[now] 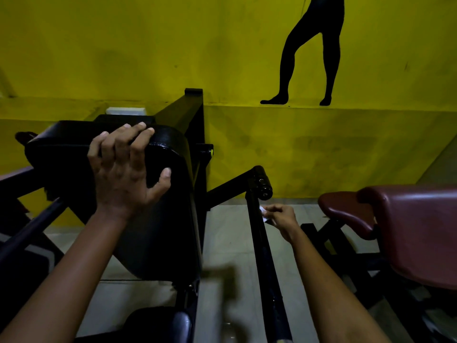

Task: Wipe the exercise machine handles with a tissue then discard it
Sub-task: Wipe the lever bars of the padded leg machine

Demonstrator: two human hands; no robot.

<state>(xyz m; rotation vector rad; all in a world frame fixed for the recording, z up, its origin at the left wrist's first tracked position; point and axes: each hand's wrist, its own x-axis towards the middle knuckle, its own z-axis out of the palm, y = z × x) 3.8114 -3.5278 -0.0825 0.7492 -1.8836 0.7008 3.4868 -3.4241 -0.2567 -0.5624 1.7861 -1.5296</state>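
At nine o'clock from the middle of the view, the left hand (126, 167) rests on top of a black padded cushion (158, 199) of the exercise machine, its fingers curled over the far edge and the thumb pressed against the near face, so this grip is clamped on the pad. At about four o'clock, lower and further off, the right hand (280, 217) pinches a small white tissue (265, 215) between thumb and fingertips, its grip closed on the paper, and holds it against the side of a long black handle bar (262, 246) that runs from the bottom edge up toward the wall. Just above the tissue, at the bar's far end, sits a short black cylindrical roller (262, 183) joined to the machine's frame (195, 115). At three o'clock, well apart from the bar, stands a dark red padded seat (405, 224) on a black stand. Behind everything rises a yellow wall (123, 45) bearing a black silhouette of legs (309, 58) at one o'clock. The floor (230, 243) below is pale grey.
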